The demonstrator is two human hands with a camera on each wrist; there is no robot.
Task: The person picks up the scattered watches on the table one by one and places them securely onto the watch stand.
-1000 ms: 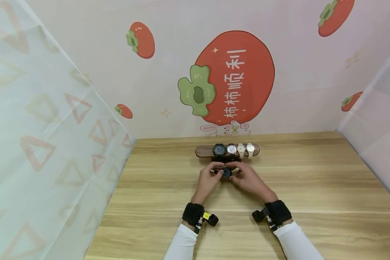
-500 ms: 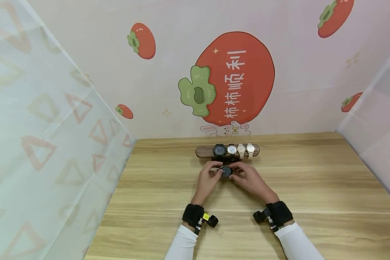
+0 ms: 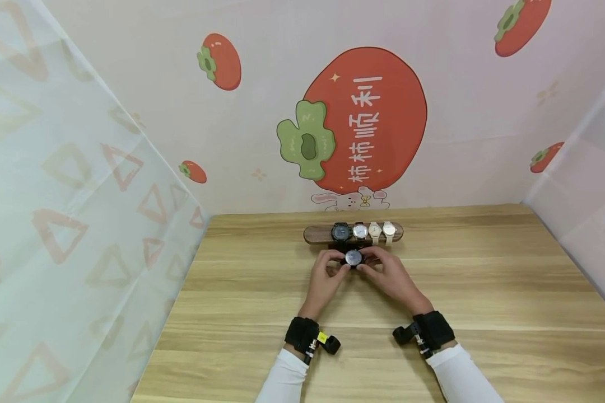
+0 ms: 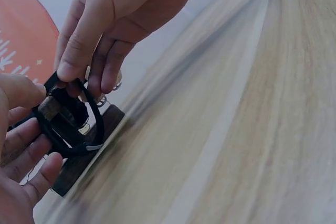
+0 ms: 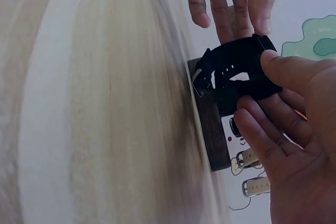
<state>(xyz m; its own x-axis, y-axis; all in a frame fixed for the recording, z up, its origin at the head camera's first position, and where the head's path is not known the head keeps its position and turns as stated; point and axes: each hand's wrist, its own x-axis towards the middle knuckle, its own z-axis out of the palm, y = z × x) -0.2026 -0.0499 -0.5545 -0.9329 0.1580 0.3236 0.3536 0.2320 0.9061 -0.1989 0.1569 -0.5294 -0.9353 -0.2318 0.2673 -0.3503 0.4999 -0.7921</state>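
Note:
A wristwatch [image 3: 353, 258] with a black strap sits between both hands in the head view, its round face turned upward and catching light. My left hand [image 3: 325, 282] pinches the watch on its left side. On the other side my right hand [image 3: 389, 278] grips it between thumb and fingers. In the right wrist view the black strap [image 5: 223, 69] forms a loop with its buckle at the bottom, close to the dark wooden base [image 5: 214, 145]. Just behind the hands stands a wooden watch stand [image 3: 316, 234]. Its lower part is largely hidden by the hands and watch.
On the stand's bar are a large black watch [image 3: 340, 232], a silver-faced watch [image 3: 360, 231] and two pale-strapped watches [image 3: 389, 230] to the right. The wood-grain table [image 3: 262, 336] meets a printed back wall [image 3: 252, 140] and side walls.
The held watch has moved slightly away from the person, toward the stand. Its face has tilted and now looks brighter. Both hands keep hold of it.

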